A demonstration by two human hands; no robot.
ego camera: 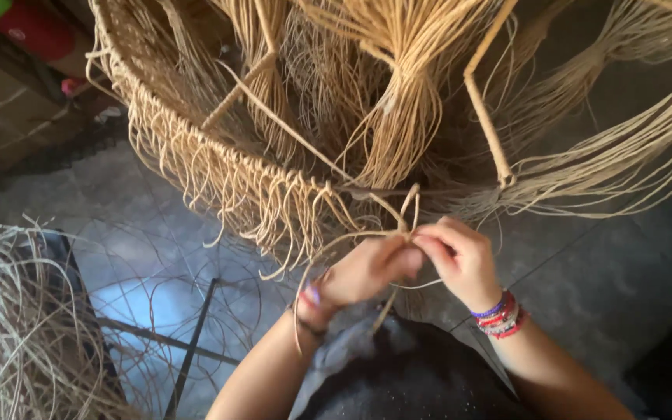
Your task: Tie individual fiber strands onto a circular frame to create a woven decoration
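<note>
A round wicker frame wrapped in tan rattan strands hangs in front of me, with loose ends dangling from its rim. My left hand and my right hand meet just below the rim's near edge. Both pinch the same thin rattan strand, which loops up between the fingertips. Bundles of long rattan fibres hang inside the frame above the hands. Beaded bracelets sit on both wrists.
A heap of pale loose rattan lies at the lower left over a thin dark metal stand. Cardboard boxes and a red object sit at the upper left. Grey concrete floor spreads to the right.
</note>
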